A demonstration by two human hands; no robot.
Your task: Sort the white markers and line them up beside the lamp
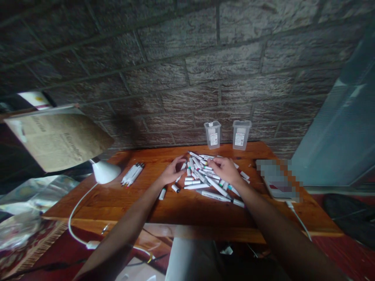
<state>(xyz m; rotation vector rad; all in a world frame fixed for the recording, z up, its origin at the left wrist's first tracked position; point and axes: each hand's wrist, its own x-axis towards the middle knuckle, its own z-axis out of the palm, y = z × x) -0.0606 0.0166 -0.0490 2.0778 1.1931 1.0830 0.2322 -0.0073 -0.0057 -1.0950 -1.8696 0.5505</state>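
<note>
Loose markers (216, 186) heaped mid-frame on the table (175, 210). Left hand (175, 170) at the heap's left edge, thumb and fingers apart; right hand (216, 166) over its upper right, fingers bent, cannot tell whether closed on a marker. Risk: round barrels may roll if a forearm brushes the lower-right ones. Outward: marker row (133, 174) and lamp (107, 172), left; two clear tubs (213, 135), upper right of centre.

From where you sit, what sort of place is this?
Probably a desk corner in a home: a wooden desk against a brick-patterned wall, a white-based lamp, and a fringed red rug on the floor.
</note>
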